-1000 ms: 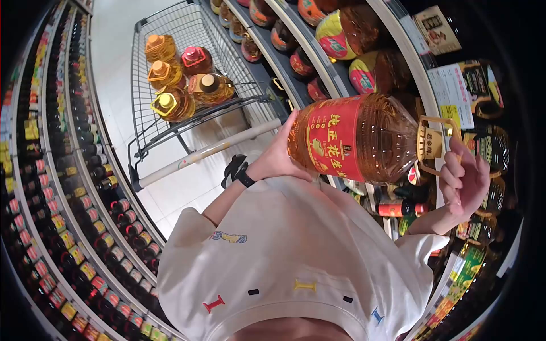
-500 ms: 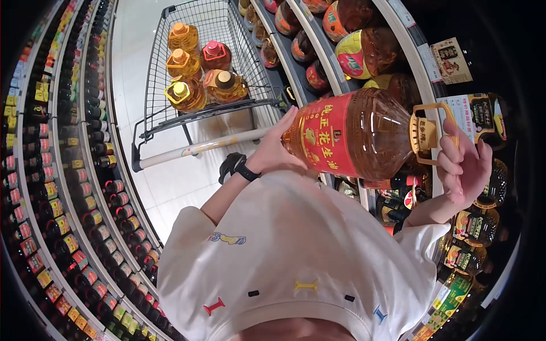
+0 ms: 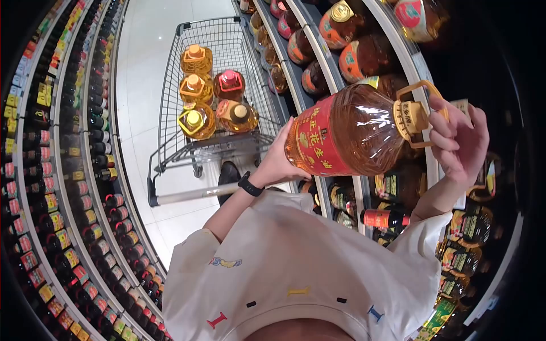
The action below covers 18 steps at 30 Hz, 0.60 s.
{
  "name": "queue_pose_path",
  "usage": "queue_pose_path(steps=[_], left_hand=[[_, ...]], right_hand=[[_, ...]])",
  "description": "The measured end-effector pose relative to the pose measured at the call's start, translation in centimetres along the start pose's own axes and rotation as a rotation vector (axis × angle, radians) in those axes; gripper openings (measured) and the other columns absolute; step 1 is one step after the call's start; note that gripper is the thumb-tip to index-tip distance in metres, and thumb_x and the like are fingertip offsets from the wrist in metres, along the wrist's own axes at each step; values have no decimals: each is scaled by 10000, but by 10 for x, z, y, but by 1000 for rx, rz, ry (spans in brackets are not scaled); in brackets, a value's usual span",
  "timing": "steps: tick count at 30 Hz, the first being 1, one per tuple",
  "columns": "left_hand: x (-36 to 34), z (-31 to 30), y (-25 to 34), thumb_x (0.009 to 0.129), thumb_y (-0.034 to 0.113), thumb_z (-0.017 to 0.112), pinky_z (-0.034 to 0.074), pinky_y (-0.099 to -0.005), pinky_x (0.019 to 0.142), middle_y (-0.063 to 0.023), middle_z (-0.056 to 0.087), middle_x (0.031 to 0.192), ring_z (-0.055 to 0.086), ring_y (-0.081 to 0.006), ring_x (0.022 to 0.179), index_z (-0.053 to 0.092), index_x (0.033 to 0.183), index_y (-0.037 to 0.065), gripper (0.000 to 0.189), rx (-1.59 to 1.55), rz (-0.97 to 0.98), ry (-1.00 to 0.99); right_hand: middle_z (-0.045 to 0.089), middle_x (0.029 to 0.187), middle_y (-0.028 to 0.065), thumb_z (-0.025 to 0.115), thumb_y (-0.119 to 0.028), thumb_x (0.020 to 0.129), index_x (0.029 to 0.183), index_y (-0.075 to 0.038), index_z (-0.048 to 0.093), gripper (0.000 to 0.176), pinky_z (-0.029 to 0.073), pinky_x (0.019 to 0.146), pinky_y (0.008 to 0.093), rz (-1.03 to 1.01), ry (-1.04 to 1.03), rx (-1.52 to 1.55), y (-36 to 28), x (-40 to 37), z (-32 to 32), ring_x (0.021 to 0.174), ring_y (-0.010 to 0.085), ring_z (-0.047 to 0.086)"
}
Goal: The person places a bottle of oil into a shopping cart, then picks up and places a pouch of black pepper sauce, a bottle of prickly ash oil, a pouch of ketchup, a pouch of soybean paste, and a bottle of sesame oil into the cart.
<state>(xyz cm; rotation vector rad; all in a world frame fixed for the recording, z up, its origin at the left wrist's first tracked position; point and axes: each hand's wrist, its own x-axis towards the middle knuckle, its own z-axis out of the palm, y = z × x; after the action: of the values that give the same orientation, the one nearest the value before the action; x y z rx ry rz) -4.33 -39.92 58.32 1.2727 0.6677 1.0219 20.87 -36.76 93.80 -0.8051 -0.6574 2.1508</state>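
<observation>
Standing on the left, the cart (image 3: 199, 195) held five upright bottles (image 3: 196, 120). The left hand (image 3: 278, 162), nearer the cart, supported the jug (image 3: 335, 136) at its base, fingers spread wide. The jug's long axis ran crosswise, cap (image 3: 410, 115) rightward and slightly raised; the right hand (image 3: 460, 136) held its handle (image 3: 422, 84) with curled fingers.

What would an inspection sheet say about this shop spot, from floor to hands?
Surface: no worktop seen; pale, shiny tiled floor.
Job's things: large bottle, red label, amber contents, held in both hands; cart carrying five handled bottles.
Clutter: nothing seen loose on the visible floor.
Grippers: none, bare hands; left hand at the large bottle's base, right hand at its handle.
Cables: nothing seen.
Surroundings: stocked shelves on both sides; dark shoe near the cart.
</observation>
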Motion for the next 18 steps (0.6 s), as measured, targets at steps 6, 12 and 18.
queue_pose_path(steps=[6,12,18], left_hand=[[70,-92,-14,557,234,961,373,-548,1090,-135,103,1619,244,-298,1464,142,1573,140,1308,19,-79,272],[151,-168,-10,950,298,648,377,-541,1109,-132,199,1580,303,-406,1417,91,1569,214,837,-956,-325,225],[244,-242,-48,909,677,485,327,-578,1131,-124,255,1561,319,-384,1405,192,1537,204,839,-1452,-186,261]], right_hand=[[269,717,-18,520,-333,968,1074,-1,471,351,249,295,174,23,144,-164,-35,153,20,508,56,259],[321,609,-99,610,-314,915,832,-142,545,202,146,331,164,66,359,-593,-21,310,22,449,1,221],[466,662,-97,620,-235,912,971,-42,665,207,276,462,197,21,282,-1220,17,441,-23,537,0,369]])
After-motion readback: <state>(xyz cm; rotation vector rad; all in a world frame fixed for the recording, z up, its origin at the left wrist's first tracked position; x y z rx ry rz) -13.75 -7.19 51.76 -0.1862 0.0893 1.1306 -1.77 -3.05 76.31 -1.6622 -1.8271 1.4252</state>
